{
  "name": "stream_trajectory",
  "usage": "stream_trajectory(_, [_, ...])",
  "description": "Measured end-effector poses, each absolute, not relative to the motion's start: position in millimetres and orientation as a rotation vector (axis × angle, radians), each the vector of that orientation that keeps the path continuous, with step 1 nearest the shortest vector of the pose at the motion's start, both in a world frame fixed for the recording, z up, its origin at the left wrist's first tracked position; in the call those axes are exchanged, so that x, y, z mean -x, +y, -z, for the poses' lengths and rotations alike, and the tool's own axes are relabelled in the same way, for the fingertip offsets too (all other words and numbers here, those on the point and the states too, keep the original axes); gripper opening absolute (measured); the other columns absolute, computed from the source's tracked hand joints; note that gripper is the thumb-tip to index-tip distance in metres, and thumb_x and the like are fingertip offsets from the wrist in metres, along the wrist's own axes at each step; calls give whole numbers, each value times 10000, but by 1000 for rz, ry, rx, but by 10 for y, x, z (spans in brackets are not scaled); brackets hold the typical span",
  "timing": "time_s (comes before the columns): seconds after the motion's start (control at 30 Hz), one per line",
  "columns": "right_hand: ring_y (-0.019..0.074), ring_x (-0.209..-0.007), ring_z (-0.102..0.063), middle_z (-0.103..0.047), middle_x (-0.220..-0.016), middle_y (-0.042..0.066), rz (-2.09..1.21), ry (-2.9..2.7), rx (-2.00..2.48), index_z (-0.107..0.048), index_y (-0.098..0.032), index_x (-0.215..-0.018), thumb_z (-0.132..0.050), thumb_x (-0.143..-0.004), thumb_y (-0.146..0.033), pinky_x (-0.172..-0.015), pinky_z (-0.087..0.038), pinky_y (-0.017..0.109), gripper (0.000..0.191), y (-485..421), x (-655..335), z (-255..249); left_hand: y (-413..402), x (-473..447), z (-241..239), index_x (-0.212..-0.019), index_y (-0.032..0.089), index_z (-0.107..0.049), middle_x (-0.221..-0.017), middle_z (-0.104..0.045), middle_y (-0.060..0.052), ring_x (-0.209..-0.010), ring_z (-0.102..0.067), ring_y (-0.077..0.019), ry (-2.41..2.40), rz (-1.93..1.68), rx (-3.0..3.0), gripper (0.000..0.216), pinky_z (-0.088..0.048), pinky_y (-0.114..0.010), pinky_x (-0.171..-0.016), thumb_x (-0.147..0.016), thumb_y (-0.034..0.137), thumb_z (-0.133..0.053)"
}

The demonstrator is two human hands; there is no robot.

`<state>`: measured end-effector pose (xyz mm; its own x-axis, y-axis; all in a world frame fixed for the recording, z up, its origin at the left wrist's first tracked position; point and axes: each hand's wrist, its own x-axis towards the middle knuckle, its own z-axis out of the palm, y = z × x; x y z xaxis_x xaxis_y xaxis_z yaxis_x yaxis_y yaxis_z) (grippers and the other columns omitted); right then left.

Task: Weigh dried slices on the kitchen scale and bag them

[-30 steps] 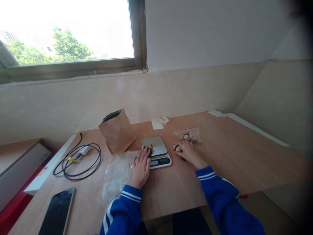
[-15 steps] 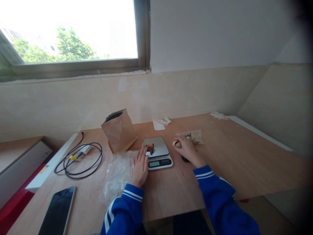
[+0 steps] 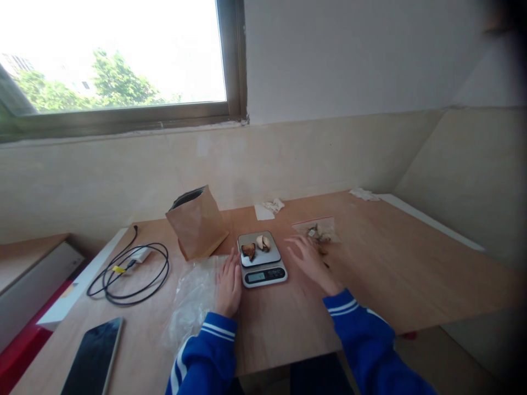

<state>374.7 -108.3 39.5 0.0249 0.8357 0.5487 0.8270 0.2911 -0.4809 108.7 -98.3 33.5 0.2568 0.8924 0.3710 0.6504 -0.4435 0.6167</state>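
A small digital scale stands on the wooden table. Two pieces lie on its platform: a brown one and a paler one. My left hand rests flat on the table just left of the scale, fingers stretched out, holding nothing. My right hand hovers to the right of the scale, fingers spread and a little blurred, with nothing in it. Behind my right hand lies a clear zip bag with several more pieces inside.
A brown paper bag stands open behind the scale. A crumpled clear plastic bag lies under my left wrist. Further left are a coiled black cable and a dark tablet. Paper scraps lie by the wall.
My right hand carried a pale piece from the table onto the scale and let it go, then drew back open. My left hand slid back off the scale after leaving the brown piece.
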Motion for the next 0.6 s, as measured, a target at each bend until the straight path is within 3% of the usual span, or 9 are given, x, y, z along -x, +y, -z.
stream_trajectory(0.13, [272, -1044, -529, -577, -1101, 97, 37, -1734, 1670, -594, -231, -1078, -495, -863, -304, -911, -420, 439, 248, -1465, -4136, -232, -990, -1093, -313, -1297, 248, -486, -1445, -417, -59, -1334, -370, -203, 1410, -1020, -2186, 413, -166, -513, -1135, -965, 329, -254])
stream_trajectory(0.27, [284, -1082, -515, -550, -1159, 98, -12, -1750, 1756, -537, -245, -1174, -580, -794, -309, -913, -414, 446, 388, -1685, -4316, -63, -985, -1086, -287, -1249, 242, -523, -1405, -468, -68, -1321, -392, -206, 1376, -1085, -2200, 378, -182, -506, -1130, -956, 311, -294])
stream_trajectory(0.6, [258, -988, -565, -607, -1021, 79, -170, -1764, 1700, -603, -215, -1009, -548, -811, -289, -863, -439, 412, 219, -1674, -4461, 22, -989, -1036, -244, -1228, 208, -525, -1378, -488, -98, -1318, -394, -230, 1320, -1168, -2185, 352, -283, -486, -1081, -940, 301, -346])
